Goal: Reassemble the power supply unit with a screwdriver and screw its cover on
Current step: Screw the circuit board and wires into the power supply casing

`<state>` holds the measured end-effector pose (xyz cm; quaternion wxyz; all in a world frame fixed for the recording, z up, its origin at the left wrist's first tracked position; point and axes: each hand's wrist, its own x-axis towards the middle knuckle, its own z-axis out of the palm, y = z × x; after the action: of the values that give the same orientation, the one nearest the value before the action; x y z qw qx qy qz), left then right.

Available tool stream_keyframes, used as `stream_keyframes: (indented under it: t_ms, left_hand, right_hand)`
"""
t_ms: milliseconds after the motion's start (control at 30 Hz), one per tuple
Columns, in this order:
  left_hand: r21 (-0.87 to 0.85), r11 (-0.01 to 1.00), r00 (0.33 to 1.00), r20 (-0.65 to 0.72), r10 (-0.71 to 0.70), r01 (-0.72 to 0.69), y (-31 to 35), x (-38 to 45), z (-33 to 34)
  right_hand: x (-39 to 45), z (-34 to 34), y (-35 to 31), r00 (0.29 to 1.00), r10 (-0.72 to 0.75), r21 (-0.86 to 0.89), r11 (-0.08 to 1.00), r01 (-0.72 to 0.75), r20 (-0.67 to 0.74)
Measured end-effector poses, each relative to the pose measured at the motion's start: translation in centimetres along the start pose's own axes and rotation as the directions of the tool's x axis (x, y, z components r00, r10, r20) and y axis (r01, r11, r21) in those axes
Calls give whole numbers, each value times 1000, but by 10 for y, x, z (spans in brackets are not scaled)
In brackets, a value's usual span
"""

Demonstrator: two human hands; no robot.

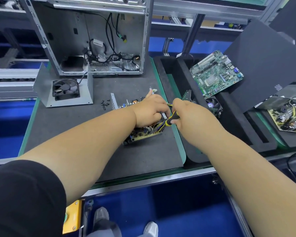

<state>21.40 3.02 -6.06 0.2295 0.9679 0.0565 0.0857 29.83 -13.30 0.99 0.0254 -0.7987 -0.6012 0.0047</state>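
There were two hands, left point(150, 111) and right point(190, 115), one screwdriver point(171, 119), one computer case point(96, 36), two fans point(66, 89) point(214, 104), one motherboard point(215, 73), and a small cluster of loose screws point(105, 104), too small to count.

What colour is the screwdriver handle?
The screwdriver handle is yellow and black, in the head view.

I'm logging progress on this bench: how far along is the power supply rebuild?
Early to middle. Done: the circuit board appears seated in its metal base. In hand: the right hand grips the screwdriver at the board while the left hand steadies it. Left: the cover with its fan lies apart, and loose screws wait on the mat.
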Motion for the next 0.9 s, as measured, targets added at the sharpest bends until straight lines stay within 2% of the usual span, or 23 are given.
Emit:
stream_keyframes:
  t_ms: [133,200,267,367,400,467,567,600,733,800,900]
  left_hand:
    - [12,1000,1000,3,-4,4,1,1,1]
    - [25,1000,1000,-3,-11,12,1,2,2]
    - [25,1000,1000,-4,-6,6,0,1,1]
    - [-2,1000,1000,-11,9,-9,1,1,1]
    - [3,1000,1000,-2,7,-7,1,1,1]
    - [26,1000,1000,17,-4,4,0,1,1]
    - [49,999,999,39,-23,21,0,2,1]
    - [43,999,999,39,-26,25,-1,2,1]
    - [-1,1000,1000,23,0,0,-2,1,2]
    - [17,1000,999,35,1,-2,-1,1,1]
    - [3,1000,1000,24,-5,5,-1,1,2]
  right_hand:
    - [3,2,-9,981,192,-250,951,-182,14]
    - [3,1,-13,974,224,-317,922,-221,-26]
    - [0,2,-12,985,164,-224,959,-173,-56]
    - [-1,0,-7,1000,-14,145,989,13,8]
    - [0,-1,-5,998,-64,166,984,61,15]
    - [0,1,-2,999,-43,44,998,44,-12]
    - [0,6,-3,987,132,-196,969,-147,-89]
    - [0,6,-4,985,139,-195,968,-156,-98]
    - [-1,2,-7,999,30,96,995,-33,31]
    - [0,-2,-4,995,-14,55,998,9,97]
    - [4,-5,-4,993,91,-52,995,-88,75]
